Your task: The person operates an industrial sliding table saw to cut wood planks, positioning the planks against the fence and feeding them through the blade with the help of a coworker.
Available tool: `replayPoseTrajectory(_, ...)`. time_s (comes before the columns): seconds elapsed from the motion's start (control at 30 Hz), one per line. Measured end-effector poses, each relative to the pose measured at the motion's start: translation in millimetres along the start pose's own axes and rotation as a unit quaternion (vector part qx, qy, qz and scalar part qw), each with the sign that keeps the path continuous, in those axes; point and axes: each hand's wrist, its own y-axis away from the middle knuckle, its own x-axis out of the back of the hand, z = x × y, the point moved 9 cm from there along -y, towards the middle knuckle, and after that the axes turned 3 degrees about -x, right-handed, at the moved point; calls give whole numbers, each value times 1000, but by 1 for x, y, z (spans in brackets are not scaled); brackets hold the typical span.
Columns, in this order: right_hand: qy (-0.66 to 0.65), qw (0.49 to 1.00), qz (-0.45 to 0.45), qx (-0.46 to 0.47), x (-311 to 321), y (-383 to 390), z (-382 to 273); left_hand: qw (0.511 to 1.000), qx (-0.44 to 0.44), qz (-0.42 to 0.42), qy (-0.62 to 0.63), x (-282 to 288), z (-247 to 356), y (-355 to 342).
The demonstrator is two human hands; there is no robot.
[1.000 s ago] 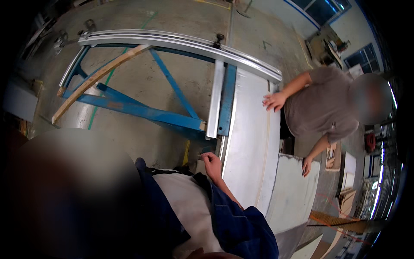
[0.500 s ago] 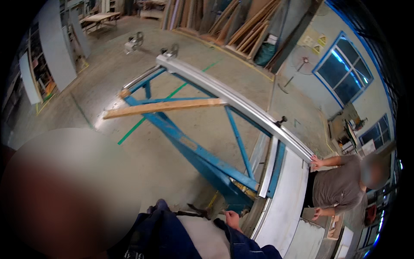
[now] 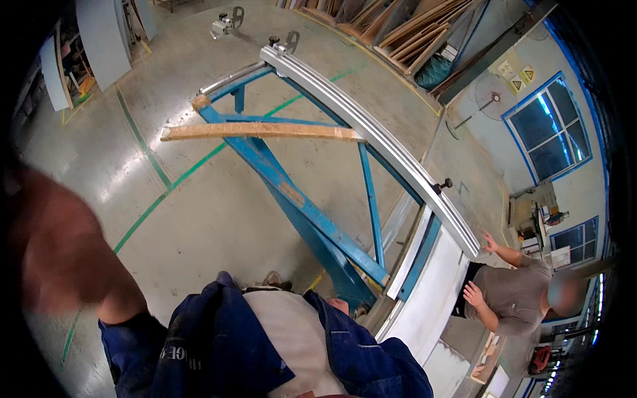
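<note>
Close to the camera at the far left, my left hand (image 3: 63, 249) is raised, large and blurred, so its fingers cannot be made out. It appears to touch none of the equipment. My right hand (image 3: 338, 305) barely shows past the edge of my dark blue jacket (image 3: 361, 345), beside the near end of the blue frame; its fingers are hidden. Ahead of me stands the blue metal frame (image 3: 298, 202), with a wooden strip (image 3: 265, 131) lying across it. A long silver aluminium rail (image 3: 371, 132) runs along its far side, carrying a black knob (image 3: 443, 186).
A co-worker (image 3: 511, 298) in a grey-brown shirt stands at the right by the white table (image 3: 424, 292), both hands raised. Boards (image 3: 424, 33) lean at the back. A metal clamp-like fitting (image 3: 227, 23) sits on the floor. A fan (image 3: 488, 99) stands near the window (image 3: 551, 126).
The view has shifted, so the frame appears further right. My left hand is less close to the camera. My right hand is now mostly hidden. The co-worker's hand has come off the rail.
</note>
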Motion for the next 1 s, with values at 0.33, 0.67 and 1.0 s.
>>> replayPoseTrajectory(0.33, 124, 952, -117, 253, -92, -40, -248, 629, 734, -136, -218, 67, -68, 474)
replayPoseTrajectory(0.67, 144, 885, -162, 413, -266, 18, -558, 117, 858, -451, -219, 302, 287, 762)
replayPoseTrajectory(1.0, 89, 781, -279, 551, -504, 137, -802, 291, 897, 118, -312, 419, -131, 800)
